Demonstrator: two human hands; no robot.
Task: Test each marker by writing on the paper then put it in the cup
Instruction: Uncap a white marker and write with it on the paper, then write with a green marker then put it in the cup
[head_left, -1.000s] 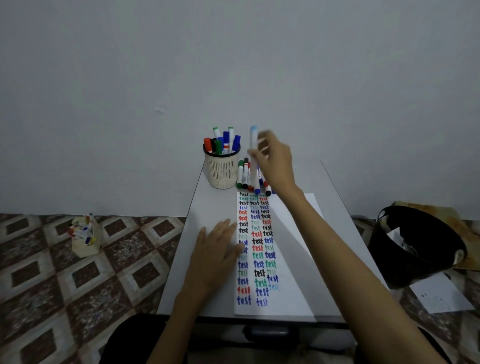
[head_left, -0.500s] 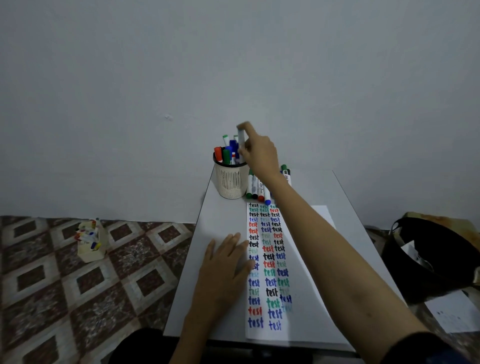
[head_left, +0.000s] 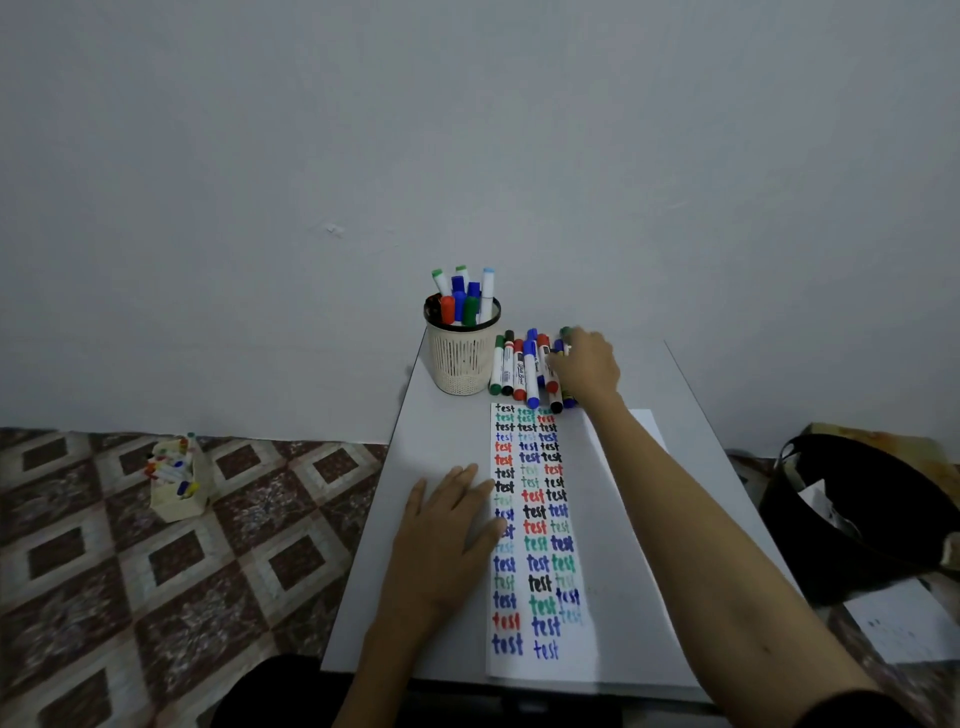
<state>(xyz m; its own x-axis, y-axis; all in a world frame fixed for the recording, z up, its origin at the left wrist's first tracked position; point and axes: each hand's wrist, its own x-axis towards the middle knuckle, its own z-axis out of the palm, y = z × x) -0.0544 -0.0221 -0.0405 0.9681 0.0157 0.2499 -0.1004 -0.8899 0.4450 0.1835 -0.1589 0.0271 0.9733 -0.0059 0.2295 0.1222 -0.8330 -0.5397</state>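
We look down on a narrow grey table (head_left: 452, 447) set against a plain wall. A half second ago our right hand (head_left: 587, 366) was up at the cup (head_left: 461, 351), lowering a pale blue-capped marker (head_left: 487, 291) into it. Now that marker stands in the cup among the other tested ones, and the right hand has dropped to the row of untested markers (head_left: 522, 366) lying side by side just right of the cup. Its fingers curl down over the markers at the right end of the row, touching them; we cannot tell whether they have closed on one yet, since the hand hides what is under it.

Our left hand (head_left: 449, 535) has not moved: it lies flat and open, fingers spread, pressing down the left edge of the paper (head_left: 613, 571). The paper runs down the middle of the table and carries three columns of the word "test" in black, red, green and blue.

We judge that one marker's cycle is finished and the next begins: pick one from the row, uncap it, write. Around eight markers appear to remain in the row, so much work is left.
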